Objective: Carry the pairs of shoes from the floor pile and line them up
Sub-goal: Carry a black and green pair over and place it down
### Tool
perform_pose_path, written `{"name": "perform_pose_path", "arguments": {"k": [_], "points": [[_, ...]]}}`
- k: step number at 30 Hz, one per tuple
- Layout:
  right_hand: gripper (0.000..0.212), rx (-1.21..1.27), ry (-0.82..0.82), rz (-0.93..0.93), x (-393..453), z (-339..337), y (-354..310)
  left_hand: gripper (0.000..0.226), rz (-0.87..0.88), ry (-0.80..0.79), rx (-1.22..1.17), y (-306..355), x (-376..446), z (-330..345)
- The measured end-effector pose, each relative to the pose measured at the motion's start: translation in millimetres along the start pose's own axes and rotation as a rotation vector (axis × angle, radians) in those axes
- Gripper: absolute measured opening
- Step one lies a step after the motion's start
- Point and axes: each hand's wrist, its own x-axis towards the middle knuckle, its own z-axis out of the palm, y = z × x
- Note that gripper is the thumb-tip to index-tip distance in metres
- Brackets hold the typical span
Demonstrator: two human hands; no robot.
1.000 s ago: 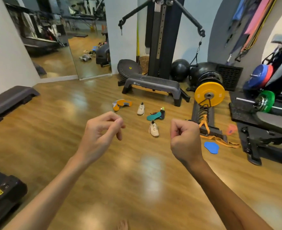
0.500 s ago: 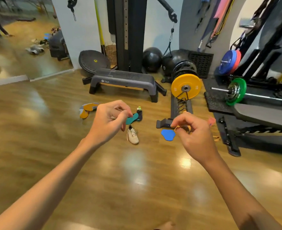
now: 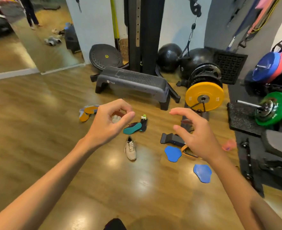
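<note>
Hovered empty and loosely curled, left hand (image 3: 107,123) nearer than right hand (image 3: 196,136) to beige shoe (image 3: 130,149) lying lengthwise ahead on the floor (image 3: 37,130).

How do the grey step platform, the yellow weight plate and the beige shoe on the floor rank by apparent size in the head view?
1. grey step platform
2. yellow weight plate
3. beige shoe, though it lies nearest the camera.

At mid-frame the left hand (image 3: 108,121) and right hand (image 3: 195,135) hover empty with loosely curled fingers above a wooden floor (image 3: 45,130), where a beige shoe (image 3: 130,150), a teal-soled shoe (image 3: 132,127) and orange-soled shoes (image 3: 88,112) lie scattered below a grey step bench (image 3: 132,83).
</note>
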Motion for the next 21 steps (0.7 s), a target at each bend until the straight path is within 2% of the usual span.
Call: {"name": "perform_pose_path", "arguments": {"k": [6,16,21], "points": [[0.04,0.041,-0.056,0.007,102,3,74,0.007,-0.13,0.005,-0.041,-81,85,17],[0.038,0.043,-0.192,0.12,257,27,150,0.009,-0.192,0.007,-0.081,-182,237,-1],[0.035,0.035,-0.315,0.121,340,45,210,0.006,-0.337,0.037,-0.056,-242,289,4]]}}
